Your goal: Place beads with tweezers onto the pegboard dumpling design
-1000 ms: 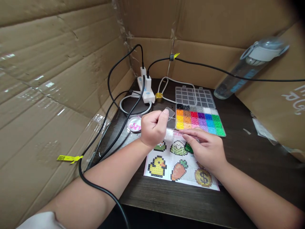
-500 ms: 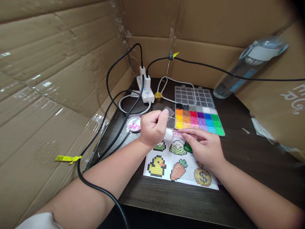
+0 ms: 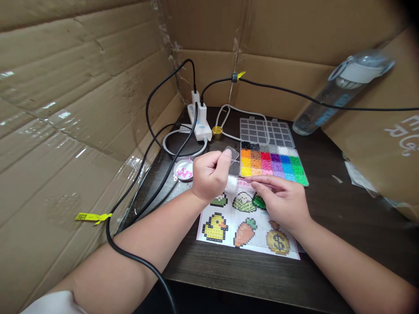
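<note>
My left hand is closed around a small clear plastic box, its thumb pressed on the raised transparent lid. White beads show at the box's lower part, beside my fingers; the rest of it is hidden behind the hand. Between thumb and fingertips, my right hand pinches thin tweezers, whose tips point left at the white beads. Under both hands lies a printed bead pattern sheet with a duck, a carrot and a coin bag. My right hand covers part of it.
Behind my hands stands an open sorting case of coloured beads. A white dish with pink and white beads sits left. Farther back are a power strip, a yellow tape roll and a bottle. A black cable crosses my left forearm.
My right hand and the tweezers have shifted very slightly right. My left hand keeps its hold on the clear box.
</note>
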`<state>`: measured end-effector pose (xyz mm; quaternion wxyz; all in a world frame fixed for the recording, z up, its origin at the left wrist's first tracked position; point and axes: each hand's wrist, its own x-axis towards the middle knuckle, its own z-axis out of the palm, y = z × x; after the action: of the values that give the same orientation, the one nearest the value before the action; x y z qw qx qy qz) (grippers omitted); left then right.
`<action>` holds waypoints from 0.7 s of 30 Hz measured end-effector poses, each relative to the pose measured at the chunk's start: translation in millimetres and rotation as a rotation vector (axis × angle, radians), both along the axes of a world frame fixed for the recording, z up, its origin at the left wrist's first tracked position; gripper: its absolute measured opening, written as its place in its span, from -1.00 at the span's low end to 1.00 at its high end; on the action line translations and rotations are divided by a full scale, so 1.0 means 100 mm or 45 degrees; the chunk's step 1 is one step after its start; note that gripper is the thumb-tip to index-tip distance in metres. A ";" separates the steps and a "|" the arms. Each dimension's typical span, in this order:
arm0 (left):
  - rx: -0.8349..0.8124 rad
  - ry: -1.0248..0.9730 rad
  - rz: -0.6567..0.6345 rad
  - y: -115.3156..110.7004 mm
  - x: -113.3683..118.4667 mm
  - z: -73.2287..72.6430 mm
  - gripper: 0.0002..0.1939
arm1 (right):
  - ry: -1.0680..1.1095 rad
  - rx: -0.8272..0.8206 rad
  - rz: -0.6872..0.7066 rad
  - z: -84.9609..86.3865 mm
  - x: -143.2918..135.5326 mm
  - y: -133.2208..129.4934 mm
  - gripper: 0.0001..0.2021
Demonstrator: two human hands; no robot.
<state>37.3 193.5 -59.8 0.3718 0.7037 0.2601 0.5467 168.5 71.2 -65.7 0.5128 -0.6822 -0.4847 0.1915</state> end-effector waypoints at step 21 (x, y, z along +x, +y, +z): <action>0.040 -0.009 -0.005 0.01 0.00 -0.01 -0.47 | 0.000 -0.018 -0.014 0.03 0.00 0.02 -0.88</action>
<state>36.9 194.7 -60.4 0.3627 0.7079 0.2487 0.5526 168.9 73.5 -62.9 0.5090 -0.6885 -0.4796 0.1920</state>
